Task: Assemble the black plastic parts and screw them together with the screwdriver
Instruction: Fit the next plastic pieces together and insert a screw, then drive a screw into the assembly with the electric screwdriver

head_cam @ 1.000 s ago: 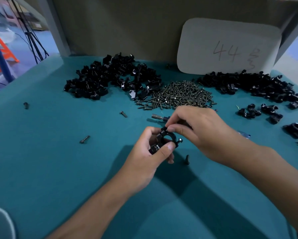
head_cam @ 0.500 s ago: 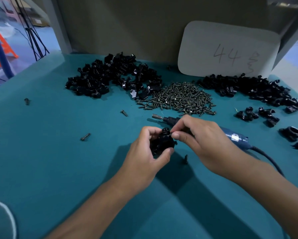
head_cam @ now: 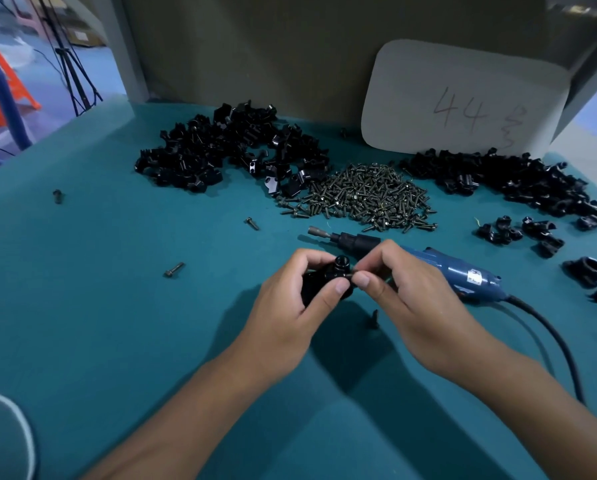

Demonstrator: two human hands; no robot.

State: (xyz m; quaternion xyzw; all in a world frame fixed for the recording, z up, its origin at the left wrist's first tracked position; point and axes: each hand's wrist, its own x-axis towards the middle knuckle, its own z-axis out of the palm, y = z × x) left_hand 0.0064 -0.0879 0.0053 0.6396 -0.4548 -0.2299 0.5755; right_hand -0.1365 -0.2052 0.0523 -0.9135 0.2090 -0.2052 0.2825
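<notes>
My left hand (head_cam: pixel 292 306) grips a black plastic assembly (head_cam: pixel 328 280) above the teal table, thumb across its front. My right hand (head_cam: pixel 404 296) pinches a small screw (head_cam: pixel 351 274) at the assembly's right side with thumb and forefinger. A blue electric screwdriver (head_cam: pixel 453 271) lies on the table just behind my right hand, its bit pointing left and its black cord running off to the right. A heap of screws (head_cam: pixel 366 197) lies behind it. Piles of black plastic parts sit at the back left (head_cam: pixel 228 150) and back right (head_cam: pixel 511 178).
Loose screws lie on the table at the left (head_cam: pixel 174 269), (head_cam: pixel 252 223), (head_cam: pixel 57 195), and one stands just below my right hand (head_cam: pixel 374 318). Small groups of black parts (head_cam: pixel 522 233) lie at the right edge. A white card marked 44 (head_cam: pixel 463 98) leans on the back wall.
The assembly has turned in my left hand, from showing its open ring to end-on. My right hand's fingers have come down to pinch a screw at its side; the screwdriver now shows behind.
</notes>
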